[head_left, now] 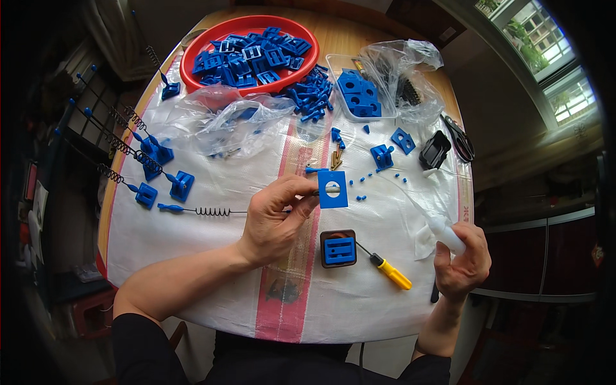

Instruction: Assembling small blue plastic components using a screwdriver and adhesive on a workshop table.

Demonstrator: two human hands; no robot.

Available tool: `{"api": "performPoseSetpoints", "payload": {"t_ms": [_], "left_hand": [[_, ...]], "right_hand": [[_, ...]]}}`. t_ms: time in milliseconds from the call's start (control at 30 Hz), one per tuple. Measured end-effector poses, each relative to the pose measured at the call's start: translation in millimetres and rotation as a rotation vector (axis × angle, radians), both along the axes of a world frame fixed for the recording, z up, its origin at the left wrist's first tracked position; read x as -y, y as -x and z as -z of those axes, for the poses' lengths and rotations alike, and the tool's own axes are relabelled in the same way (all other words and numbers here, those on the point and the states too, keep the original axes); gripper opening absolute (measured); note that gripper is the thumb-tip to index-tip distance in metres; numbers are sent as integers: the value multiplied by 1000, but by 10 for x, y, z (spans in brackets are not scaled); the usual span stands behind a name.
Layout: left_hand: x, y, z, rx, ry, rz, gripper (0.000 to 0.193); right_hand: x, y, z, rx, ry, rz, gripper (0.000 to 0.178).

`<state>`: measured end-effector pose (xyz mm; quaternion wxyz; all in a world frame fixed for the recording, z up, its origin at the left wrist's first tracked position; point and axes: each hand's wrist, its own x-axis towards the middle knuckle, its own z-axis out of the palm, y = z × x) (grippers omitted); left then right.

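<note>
My left hand (277, 215) pinches a flat blue square plate (332, 201) with a round hole, held up over the middle of the table. A small light-coloured piece shows across the hole. At the right, my right hand (465, 266) is closed round a white squeeze bottle (448, 236), its thin tip pointing up and left, apart from the plate. Below the plate stands a brown square block (339, 263) with a blue slotted part (339, 247) in its top. Beside the block lies a screwdriver (391, 273) with a yellow handle. Under my left wrist passes a black coil spring rod (213, 212).
A red basin (186, 67) of blue parts stands at the back, near a clear box (369, 119) of blue plates. Plastic bags (231, 119), brass pins (336, 158), a black container (435, 151) and scissors (459, 138) lie around. Spring assemblies (147, 192) stand at the left.
</note>
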<state>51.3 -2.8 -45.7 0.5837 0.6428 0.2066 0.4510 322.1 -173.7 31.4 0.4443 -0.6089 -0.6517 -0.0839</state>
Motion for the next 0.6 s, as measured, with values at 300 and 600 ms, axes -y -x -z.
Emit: {"api": "performPoseSetpoints", "payload": {"t_ms": [300, 600], "left_hand": [[3, -18, 14, 13, -108, -9, 20], [13, -23, -25, -29, -112, -25, 19]], "right_hand": [[-15, 97, -46, 79, 4, -29, 30], [-17, 119, -48, 75, 4, -29, 29]]}}
